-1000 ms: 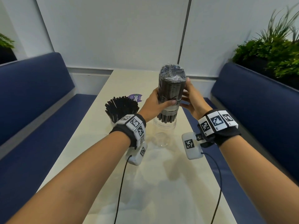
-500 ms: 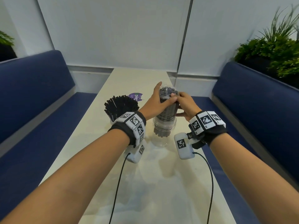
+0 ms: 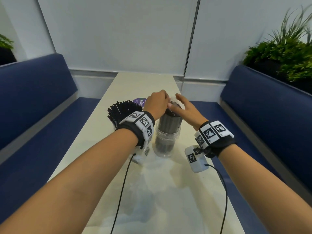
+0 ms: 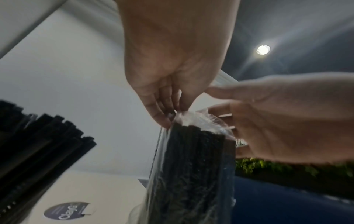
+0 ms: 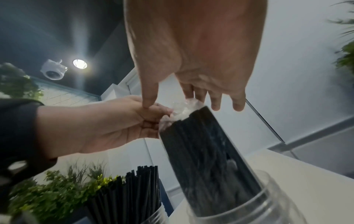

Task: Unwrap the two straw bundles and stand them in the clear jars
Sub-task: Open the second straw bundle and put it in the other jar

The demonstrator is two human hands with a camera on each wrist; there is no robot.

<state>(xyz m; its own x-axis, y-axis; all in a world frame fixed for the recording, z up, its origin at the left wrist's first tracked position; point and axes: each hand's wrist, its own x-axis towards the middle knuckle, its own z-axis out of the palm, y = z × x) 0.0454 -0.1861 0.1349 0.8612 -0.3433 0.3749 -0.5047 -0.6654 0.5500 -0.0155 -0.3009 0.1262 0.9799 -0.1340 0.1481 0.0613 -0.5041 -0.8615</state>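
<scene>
Benches (image 3: 33, 102): We see two blue seats, one at 9 o'clock and one at 3 o'clock of the table.
Table (image 3: 145, 191): We see a long pale top that runs from 6 o'clock up to 12 o'clock.
Plants (image 3: 283, 53): We see green leaves behind the seat at 2 o'clock.
Left hand (image 3: 157, 104): We hold it over the top of the bundle, on the 9 o'clock side. Its fingertips (image 4: 166, 121) are tight together and pinch the wrap.
Right hand (image 3: 186, 108): We hold it at the 3 o'clock side of the bundle top. Its fingers (image 5: 215, 100) are straight and spread wide. They reach over the top of the wrap. We cannot tell if they touch it.
Bundle (image 3: 170, 125): The black straws stand up in the jar, in the middle of the table. They still have the wrap on.
Jar (image 3: 166, 144): It is clear and stands on the table. The bottom half of the bundle is inside it.
Loose straws (image 3: 124, 111): They fan out from a second jar (image 5: 156, 215) at 9 o'clock of the bundle, just beside it. They have no wrap on.
Wrap (image 4: 193, 117): It is clear and crinkly. It bunches up at the top of the bundle, by our left fingertips.
Sticker (image 3: 139, 102): It is round and purple. It lies flat on the table at 12 o'clock of the loose straws.
</scene>
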